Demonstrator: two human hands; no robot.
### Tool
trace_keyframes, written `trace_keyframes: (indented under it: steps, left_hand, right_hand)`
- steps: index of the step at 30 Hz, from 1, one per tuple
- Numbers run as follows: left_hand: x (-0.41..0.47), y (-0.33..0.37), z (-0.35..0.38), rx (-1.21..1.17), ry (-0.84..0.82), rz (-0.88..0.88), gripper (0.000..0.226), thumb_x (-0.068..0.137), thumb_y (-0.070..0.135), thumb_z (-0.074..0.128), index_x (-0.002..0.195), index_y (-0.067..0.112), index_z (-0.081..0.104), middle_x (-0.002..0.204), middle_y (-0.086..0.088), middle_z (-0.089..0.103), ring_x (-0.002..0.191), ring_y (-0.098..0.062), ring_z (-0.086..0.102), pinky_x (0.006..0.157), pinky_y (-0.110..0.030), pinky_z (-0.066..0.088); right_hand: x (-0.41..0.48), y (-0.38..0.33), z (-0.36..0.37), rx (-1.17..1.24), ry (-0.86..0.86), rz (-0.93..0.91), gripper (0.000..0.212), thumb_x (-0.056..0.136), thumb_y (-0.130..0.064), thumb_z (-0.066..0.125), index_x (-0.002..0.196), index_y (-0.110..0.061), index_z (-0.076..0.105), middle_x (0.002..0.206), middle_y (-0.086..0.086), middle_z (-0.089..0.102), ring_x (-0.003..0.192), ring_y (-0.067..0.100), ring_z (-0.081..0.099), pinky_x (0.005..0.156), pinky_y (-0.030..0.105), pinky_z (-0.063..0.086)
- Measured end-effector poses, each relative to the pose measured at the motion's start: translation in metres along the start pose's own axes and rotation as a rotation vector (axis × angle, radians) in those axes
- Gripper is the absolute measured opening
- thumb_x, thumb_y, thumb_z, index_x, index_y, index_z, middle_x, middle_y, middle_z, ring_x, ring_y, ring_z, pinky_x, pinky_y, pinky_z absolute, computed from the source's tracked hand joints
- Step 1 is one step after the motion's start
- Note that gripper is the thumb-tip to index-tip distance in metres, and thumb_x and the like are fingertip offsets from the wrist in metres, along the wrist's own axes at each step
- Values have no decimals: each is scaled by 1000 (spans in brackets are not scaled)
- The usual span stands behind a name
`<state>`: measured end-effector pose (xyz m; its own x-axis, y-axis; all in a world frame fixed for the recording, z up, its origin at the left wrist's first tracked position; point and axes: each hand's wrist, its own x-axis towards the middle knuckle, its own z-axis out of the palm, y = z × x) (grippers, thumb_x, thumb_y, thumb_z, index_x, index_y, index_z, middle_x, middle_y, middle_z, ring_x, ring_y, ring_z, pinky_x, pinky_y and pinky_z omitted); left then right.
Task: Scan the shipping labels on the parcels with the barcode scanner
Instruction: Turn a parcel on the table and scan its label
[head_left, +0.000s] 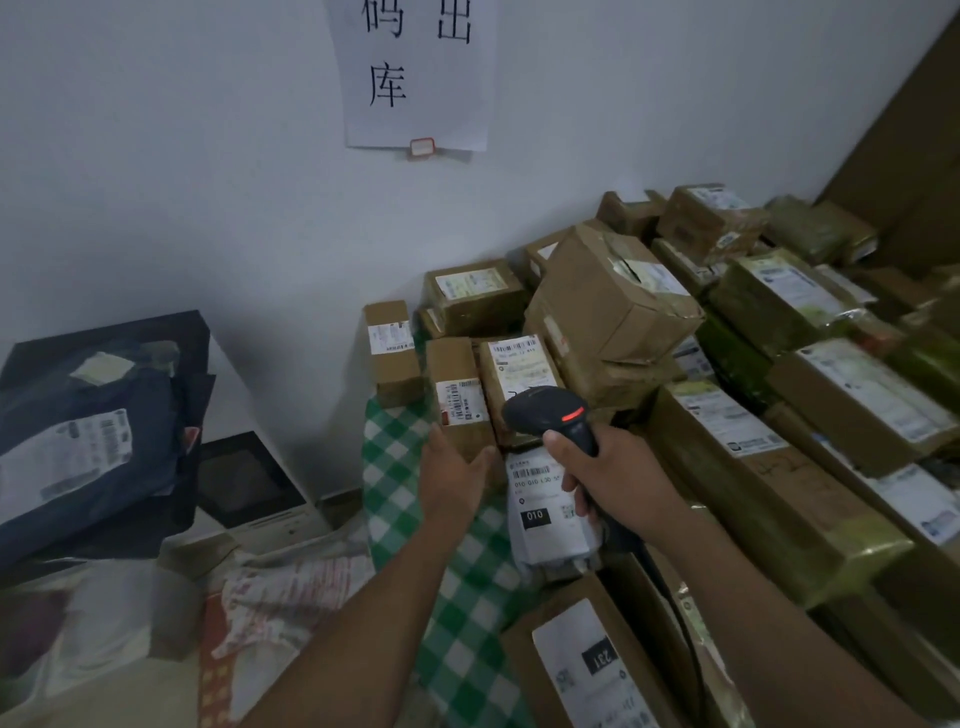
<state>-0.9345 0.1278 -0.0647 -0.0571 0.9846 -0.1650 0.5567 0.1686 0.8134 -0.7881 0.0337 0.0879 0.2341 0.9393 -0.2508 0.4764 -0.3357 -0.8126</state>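
Parcels (613, 306) heaped round scanner (550, 410), white mailer (545, 514) partly behind right hand (618, 478)

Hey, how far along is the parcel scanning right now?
Done: nothing shows which labels are scanned. In hand: the right hand grips the barcode scanner, aimed toward the small boxes; the open left hand is at one of them. Left: the large stack of labelled parcels beside them.

- My right hand (618, 483) holds the barcode scanner (556, 415).
- Just left of the scanner: my left hand (452, 478), against a small box (460, 400).
- Before the scanner: a bagged parcel (545, 514).
- Right of it: long boxes (769, 467).
- Behind it: the wall sign (415, 78).
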Motion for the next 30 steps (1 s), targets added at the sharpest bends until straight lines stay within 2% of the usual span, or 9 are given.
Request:
trace_keyframes:
  steps: [6,9,11,14,16,19,22,26,30]
  left_hand:
    - [43,-15,2,115,-308,143,103,75,34,82,155,24,17,152,-3,34,134,-24,44,109,-44,42]
    - [56,-22,-4,172,-397,190,97,82,46,74,157,25,16,156,-2,29,138,-24,38,113,-44,36]
    - [61,-26,-7,170,-341,218,81,88,55,63,154,31,23,152,1,38,134,-21,45,110,-45,41]
    - [81,-30,-14,94,-155,183,58,90,58,54,141,35,41,134,3,55,121,-18,55,98,-44,51]
    - [105,-28,-21,86,-65,134,59,86,63,49,135,29,46,130,0,57,118,-22,57,95,-48,52]
    - [147,-27,-30,266,49,72,51,93,48,56,128,12,50,128,-12,53,117,-30,53,98,-49,48]
    - [184,-26,-32,406,81,-14,65,91,49,60,135,4,43,135,-18,45,119,-33,47,100,-49,45]
    - [213,-28,-19,369,5,-116,98,83,58,67,149,4,18,143,-21,31,125,-40,41,102,-54,43]
    - [221,-26,-10,270,30,-174,103,84,50,70,153,5,7,143,-26,30,125,-44,40,99,-54,41]
  right_hand:
    - [27,-21,7,-31,14,-32,37,94,-44,59,75,-13,58,49,-2,60,40,10,55,46,26,49]
    - [46,-32,11,-62,14,-40,37,94,-45,59,78,-11,58,55,0,62,40,8,55,45,24,49]
    - [58,-38,13,-64,6,-50,36,94,-45,59,80,-12,58,56,2,63,40,10,56,47,26,51]
    - [79,-42,17,-54,1,-35,37,94,-46,59,85,-10,58,60,3,65,43,13,58,51,31,53]
    - [94,-38,19,-23,3,-9,36,94,-45,60,85,-10,58,59,1,65,44,14,58,51,34,54]
    - [113,-29,22,-22,2,32,38,93,-46,60,86,-8,58,62,7,66,47,19,58,54,40,55]
    - [131,-22,24,-46,-1,59,39,93,-47,59,88,-9,58,62,6,65,43,14,57,48,32,51]
    - [150,-14,28,-47,4,71,41,93,-48,59,83,-9,57,56,2,61,37,8,54,45,25,46]
    - [158,-7,32,-60,-21,77,39,93,-49,58,81,-13,56,61,9,65,39,10,55,48,26,47]
